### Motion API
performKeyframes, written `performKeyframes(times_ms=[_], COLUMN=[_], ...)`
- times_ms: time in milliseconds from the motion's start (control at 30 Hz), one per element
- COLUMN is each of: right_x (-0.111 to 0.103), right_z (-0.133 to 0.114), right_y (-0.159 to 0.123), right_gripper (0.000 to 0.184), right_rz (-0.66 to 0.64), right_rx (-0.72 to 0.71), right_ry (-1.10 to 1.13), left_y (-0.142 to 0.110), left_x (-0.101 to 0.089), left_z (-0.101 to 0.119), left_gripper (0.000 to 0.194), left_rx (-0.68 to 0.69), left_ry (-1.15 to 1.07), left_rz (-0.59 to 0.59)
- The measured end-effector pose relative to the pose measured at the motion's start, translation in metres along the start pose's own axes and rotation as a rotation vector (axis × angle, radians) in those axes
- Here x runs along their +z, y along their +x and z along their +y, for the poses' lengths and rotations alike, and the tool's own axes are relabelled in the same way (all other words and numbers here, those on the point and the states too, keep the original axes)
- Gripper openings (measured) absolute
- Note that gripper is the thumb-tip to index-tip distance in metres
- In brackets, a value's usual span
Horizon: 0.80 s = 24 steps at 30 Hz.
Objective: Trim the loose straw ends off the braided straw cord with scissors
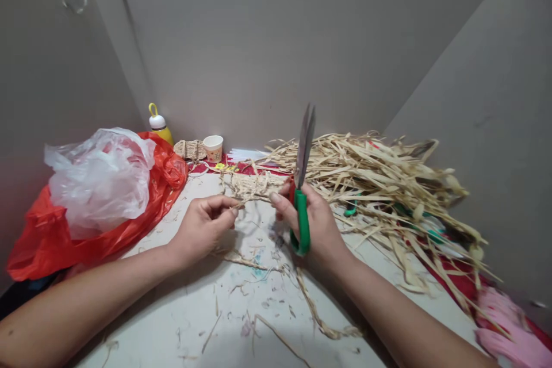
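Observation:
My left hand (200, 230) is closed, pinching one end of a thin twisted straw cord (257, 199) between thumb and forefinger. A pair of scissors (303, 213) with green and red handles rests in my right hand (321, 230), blades pointing up and nearly together. The right thumb and forefinger also meet at the cord's other side; whether they grip it I cannot tell. Just behind the cord lies a woven straw piece (248, 183). Below the right hand, a braided straw cord (314, 313) trails over the white board (164, 305).
A large heap of dry straw strips (366, 169) covers the right side. White plastic (99, 175) sits in a red bag (38, 236) at left. Behind stand a yellow bottle (163, 129), a woven straw sole (190, 149) and a paper cup (213, 149). Pink cloth (509, 328) lies right.

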State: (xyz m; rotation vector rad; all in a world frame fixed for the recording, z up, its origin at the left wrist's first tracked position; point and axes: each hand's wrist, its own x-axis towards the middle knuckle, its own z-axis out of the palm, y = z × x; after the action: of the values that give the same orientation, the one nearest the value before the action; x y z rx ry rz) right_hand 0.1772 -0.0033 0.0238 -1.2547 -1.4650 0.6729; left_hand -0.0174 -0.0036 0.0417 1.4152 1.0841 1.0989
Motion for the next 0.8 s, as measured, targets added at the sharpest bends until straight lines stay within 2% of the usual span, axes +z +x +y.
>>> performKeyframes(times_ms=[167,333,533,800], right_x=[-0.008,-0.008,-0.011,-0.015], right_z=[0.010,0.015,0.015,0.016], right_y=[0.004,0.004,0.006,0.008], right_gripper=[0.027,0.026,0.023,0.028], right_rz=[0.012,-0.007,0.098,0.151], right_rx=[-0.260,-0.500,-0.625,-0.641], right_ry=[-0.568,-0.952,-1.113,-1.150], left_y=[0.009,0.012,0.012,0.011], left_x=[-0.009,-0.016,-0.017,-0.015], left_z=[0.002,0.005,0.006,0.007], left_gripper=[0.013,0.012,0.013,0.014], left_rx=[0.132,0.228,0.175,0.213], left_ry=[0.152,0.192,0.112,0.031], left_rz=[0.149,0.188,0.202,0.236])
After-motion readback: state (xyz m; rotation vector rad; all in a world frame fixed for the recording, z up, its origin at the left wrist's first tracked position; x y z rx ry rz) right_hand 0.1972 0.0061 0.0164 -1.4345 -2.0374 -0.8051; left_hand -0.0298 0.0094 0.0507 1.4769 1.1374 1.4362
